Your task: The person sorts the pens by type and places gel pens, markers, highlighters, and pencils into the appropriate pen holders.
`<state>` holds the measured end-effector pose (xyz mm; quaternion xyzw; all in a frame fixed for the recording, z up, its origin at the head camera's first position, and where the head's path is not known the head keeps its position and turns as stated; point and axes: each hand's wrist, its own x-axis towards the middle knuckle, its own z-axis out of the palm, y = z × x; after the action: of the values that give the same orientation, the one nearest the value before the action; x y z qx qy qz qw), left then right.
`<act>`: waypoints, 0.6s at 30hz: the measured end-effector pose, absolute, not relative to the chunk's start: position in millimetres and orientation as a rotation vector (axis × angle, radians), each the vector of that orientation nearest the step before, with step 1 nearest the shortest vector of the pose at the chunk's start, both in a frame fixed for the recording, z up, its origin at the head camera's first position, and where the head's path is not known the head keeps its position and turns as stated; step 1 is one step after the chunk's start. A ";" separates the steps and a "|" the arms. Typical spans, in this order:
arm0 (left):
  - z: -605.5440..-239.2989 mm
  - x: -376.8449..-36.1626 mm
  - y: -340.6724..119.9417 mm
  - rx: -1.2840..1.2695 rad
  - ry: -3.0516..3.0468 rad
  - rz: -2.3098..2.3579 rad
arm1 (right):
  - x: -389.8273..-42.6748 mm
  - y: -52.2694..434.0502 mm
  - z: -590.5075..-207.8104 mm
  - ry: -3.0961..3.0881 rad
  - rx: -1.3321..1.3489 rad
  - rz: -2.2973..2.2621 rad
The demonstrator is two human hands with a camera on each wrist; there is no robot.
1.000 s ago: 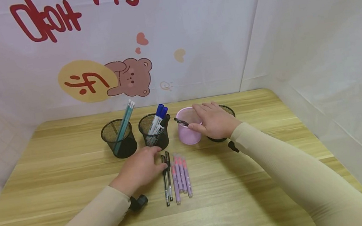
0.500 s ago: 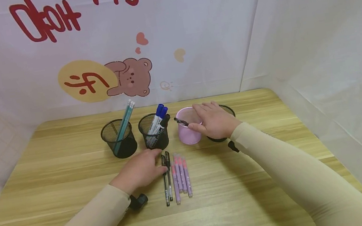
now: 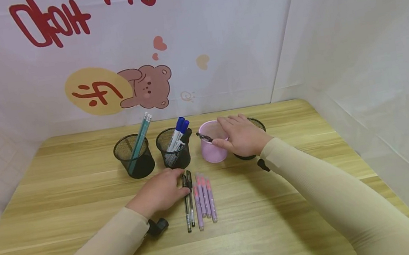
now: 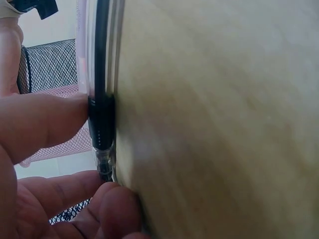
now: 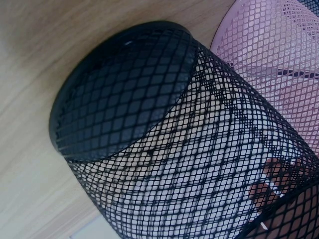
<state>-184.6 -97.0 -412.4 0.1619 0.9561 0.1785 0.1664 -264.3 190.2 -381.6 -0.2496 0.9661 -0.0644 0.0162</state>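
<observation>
Two clear-barrelled pens point(image 3: 187, 211) with black caps lie side by side on the table. My left hand point(image 3: 157, 193) rests at their capped ends, thumb touching one pen; in the left wrist view the fingertips meet the end of that pen point(image 4: 102, 119). My right hand point(image 3: 243, 134) rests over the rim of a pink mesh pen cup point(image 3: 214, 152), thumb at the near side and fingers stretched toward the black mesh cup point(image 5: 124, 99) on its right. Another black pen point(image 3: 204, 137) leans inside the pink cup. Part of the right-hand black cup is hidden under my hand.
Several purple markers point(image 3: 206, 200) lie just right of the pens. At the back, one black mesh cup point(image 3: 142, 167) holds teal pencils point(image 3: 141, 133), and another point(image 3: 177, 160) holds blue- and black-capped markers point(image 3: 179, 133). A printed white curtain point(image 3: 222, 32) stands behind the table point(image 3: 246, 244).
My left hand has lowered slightly toward me at the pens' capped ends. The right hand, the cups and the loose pens stay in place.
</observation>
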 end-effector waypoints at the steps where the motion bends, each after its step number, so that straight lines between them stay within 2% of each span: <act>1: -412.5 -184.6 -96.9 0.461 2.722 0.508 | -264.5 190.2 -381.5 3.004 -0.776 -0.199; 18: -413.5 -188.3 -98.2 0.430 2.725 0.497 | -264.7 190.3 -381.2 3.002 -0.770 -0.203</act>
<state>-188.3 -98.2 -413.5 0.1512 0.9582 0.1747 0.1686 -264.7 190.3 -381.2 -0.2480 0.9664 -0.0653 0.0177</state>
